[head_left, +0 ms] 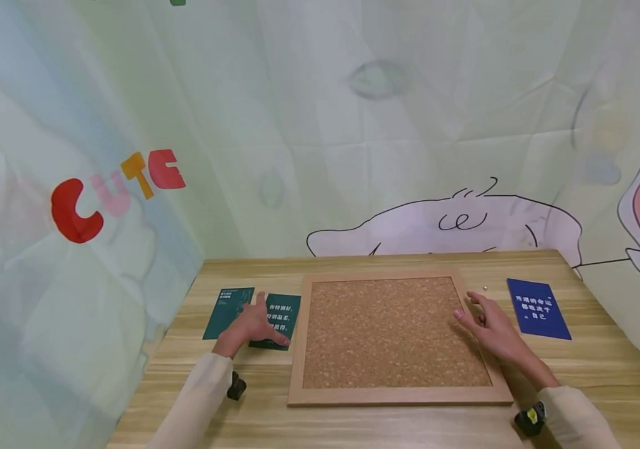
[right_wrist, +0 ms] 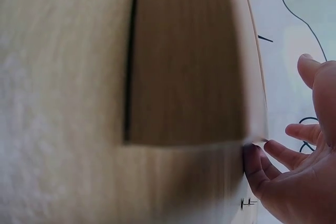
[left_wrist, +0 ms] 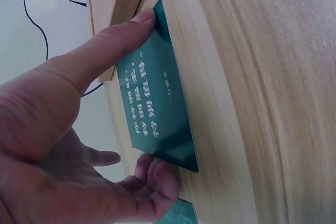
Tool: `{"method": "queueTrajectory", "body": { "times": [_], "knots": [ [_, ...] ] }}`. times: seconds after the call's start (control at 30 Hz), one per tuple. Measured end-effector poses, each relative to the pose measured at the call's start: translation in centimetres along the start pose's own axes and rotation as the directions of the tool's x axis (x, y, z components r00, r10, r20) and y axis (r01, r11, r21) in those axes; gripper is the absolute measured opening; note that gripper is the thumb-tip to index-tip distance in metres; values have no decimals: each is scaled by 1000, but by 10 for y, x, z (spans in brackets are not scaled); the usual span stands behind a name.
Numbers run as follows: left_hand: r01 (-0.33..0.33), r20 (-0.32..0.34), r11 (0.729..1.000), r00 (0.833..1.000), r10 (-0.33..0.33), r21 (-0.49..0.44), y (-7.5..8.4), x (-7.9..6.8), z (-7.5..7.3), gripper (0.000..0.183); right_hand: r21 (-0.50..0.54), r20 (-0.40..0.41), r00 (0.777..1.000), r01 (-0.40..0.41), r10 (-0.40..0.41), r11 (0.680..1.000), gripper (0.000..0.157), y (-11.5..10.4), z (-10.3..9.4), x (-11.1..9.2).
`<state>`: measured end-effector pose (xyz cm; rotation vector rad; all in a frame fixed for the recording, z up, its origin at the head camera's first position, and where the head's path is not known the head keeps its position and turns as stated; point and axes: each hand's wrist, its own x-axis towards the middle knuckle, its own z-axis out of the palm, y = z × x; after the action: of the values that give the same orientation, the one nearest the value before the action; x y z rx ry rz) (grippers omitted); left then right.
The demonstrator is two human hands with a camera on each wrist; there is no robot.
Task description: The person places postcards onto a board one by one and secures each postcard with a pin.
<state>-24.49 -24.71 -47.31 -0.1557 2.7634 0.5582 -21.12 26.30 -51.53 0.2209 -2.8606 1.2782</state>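
Observation:
A green card [head_left: 283,312] with white printed characters lies just left of a cork board [head_left: 398,337]. My left hand [head_left: 251,322] spans this card, the thumb [left_wrist: 121,38] at its corner by the board and the curled fingertips [left_wrist: 160,174] at its opposite edge. Partly behind that hand lies a second green card [head_left: 224,312]. My right hand [head_left: 493,330] is at the board's right side, its thumb over the wooden frame [head_left: 404,396] and its fingers loosely bent, holding nothing.
A blue card [head_left: 538,308] with white characters lies to the right on the wooden table [head_left: 594,374]. Beyond the right fingers is a tiny shiny object [head_left: 485,287]. A printed cloth [head_left: 297,137] hangs behind the table.

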Motion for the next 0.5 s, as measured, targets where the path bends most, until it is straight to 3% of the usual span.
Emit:
{"method": "queueTrajectory", "body": {
  "times": [0.3, 0.5],
  "knots": [
    [49, 14, 999, 999, -49, 24, 12, -3, -3, 137, 3, -12, 1000, 4, -4, 1000, 81, 1, 0, 0],
    [93, 17, 996, 996, -93, 18, 12, -4, -5, 139, 3, -11, 1000, -19, 19, 1000, 83, 0, 5, -3]
  ]
}}
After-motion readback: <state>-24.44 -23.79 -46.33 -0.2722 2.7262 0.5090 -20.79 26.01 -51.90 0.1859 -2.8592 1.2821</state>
